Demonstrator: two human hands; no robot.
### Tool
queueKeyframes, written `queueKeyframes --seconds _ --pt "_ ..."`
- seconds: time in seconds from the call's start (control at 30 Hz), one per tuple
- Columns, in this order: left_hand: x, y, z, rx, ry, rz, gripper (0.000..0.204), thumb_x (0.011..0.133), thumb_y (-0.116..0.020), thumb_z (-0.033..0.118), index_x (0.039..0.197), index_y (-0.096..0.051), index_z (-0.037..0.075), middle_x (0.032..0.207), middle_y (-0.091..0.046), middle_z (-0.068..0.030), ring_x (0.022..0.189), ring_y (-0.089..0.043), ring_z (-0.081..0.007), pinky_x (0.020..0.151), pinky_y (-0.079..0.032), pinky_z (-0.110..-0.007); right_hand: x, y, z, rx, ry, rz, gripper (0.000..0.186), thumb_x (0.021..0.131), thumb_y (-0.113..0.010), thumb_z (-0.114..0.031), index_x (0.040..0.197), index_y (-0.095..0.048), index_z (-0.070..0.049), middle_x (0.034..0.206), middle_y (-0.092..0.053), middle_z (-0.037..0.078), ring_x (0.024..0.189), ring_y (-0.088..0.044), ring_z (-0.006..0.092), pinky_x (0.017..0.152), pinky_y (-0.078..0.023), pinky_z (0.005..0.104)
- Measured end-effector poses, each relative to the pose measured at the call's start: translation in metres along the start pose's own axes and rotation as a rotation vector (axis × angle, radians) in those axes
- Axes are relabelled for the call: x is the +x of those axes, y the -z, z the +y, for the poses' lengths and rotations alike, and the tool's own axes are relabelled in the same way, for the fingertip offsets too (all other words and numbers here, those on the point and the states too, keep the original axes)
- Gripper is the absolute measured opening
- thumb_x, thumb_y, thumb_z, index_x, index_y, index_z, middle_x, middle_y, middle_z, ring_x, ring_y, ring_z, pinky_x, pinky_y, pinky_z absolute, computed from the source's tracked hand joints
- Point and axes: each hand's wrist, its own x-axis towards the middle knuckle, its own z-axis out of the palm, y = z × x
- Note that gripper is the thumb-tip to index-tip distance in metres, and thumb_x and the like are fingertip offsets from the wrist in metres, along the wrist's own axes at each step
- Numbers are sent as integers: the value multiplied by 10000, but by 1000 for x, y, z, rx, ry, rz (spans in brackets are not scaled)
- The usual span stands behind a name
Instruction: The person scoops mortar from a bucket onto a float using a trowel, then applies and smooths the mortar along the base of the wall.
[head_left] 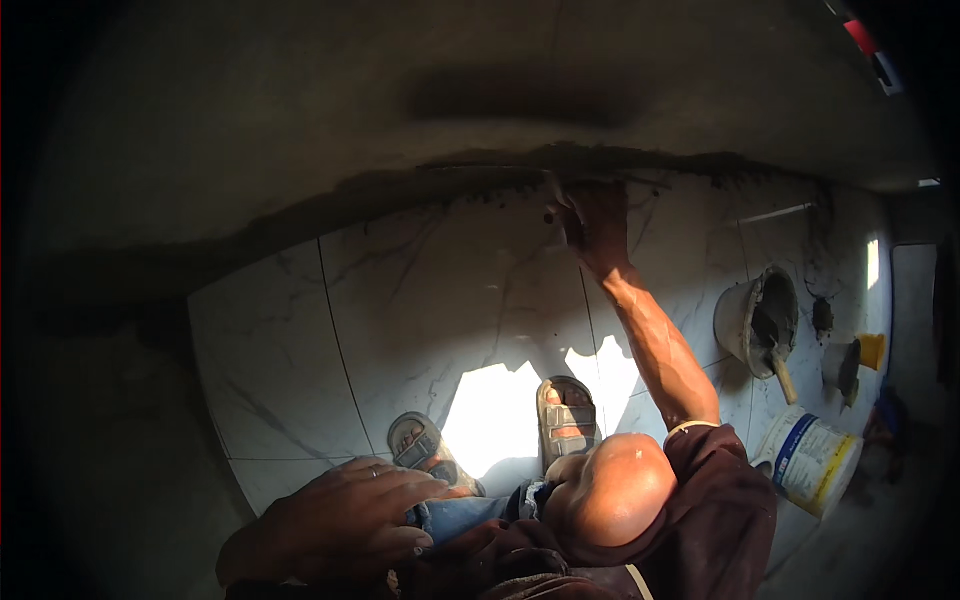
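My right hand (pixel 600 225) reaches to the foot of the dark cement wall (pixel 300 120), where a rough, dark band of mortar (pixel 380 190) runs above the white veined tiles (pixel 450 270). Its fingers are closed round a thin, pale-edged tool (pixel 554 183), mostly hidden and too dim to make out exactly. Dark crumbs lie beside it on the tiles. My left hand (pixel 355 500) lies over my jeans near the lower edge, fingers apart and holding nothing, a ring on one finger. My sandalled feet stand on the tiles in a sunlit patch.
At right lie a bucket of grey mix (pixel 740 320) with a wooden-handled tool (pixel 783 378), a yellow container (pixel 871 352), a grey object (pixel 845 370) and a white labelled bucket (pixel 805 460). The tiles end at a darker floor (pixel 150 400) on the left.
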Motion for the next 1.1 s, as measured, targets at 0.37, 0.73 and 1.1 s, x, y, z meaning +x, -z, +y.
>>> queueKeyframes --seconds 0.37,0.73,1.1 --pt "222 -76 -117 -939 212 405 416 935 -549 295 1156 -440 -40 1029 -549 -105 950 -538 -153 847 -456 -288 -139 30 -121 964 -1134 -548 404 881 -578 -191 1224 -470 -7 1067 -558 134 996 -545 218 875 -436 336" --pt "221 -84 -115 -1131 344 575 305 917 -538 258 1041 -491 -17 887 -564 -82 808 -557 -138 698 -480 -289 -118 43 -123 887 -560 -911 374 811 -560 -179 1095 -485 54 1046 -561 231 1005 -546 375 873 -422 438" --pt "201 -31 -112 -835 237 391 334 947 -499 361 977 -494 29 632 -492 -11 506 -470 -67 443 -393 -209 -168 317 141 -756 -947 -620 454 861 -585 -355 1134 -553 6 1128 -582 223 1079 -541 371 865 -453 457"
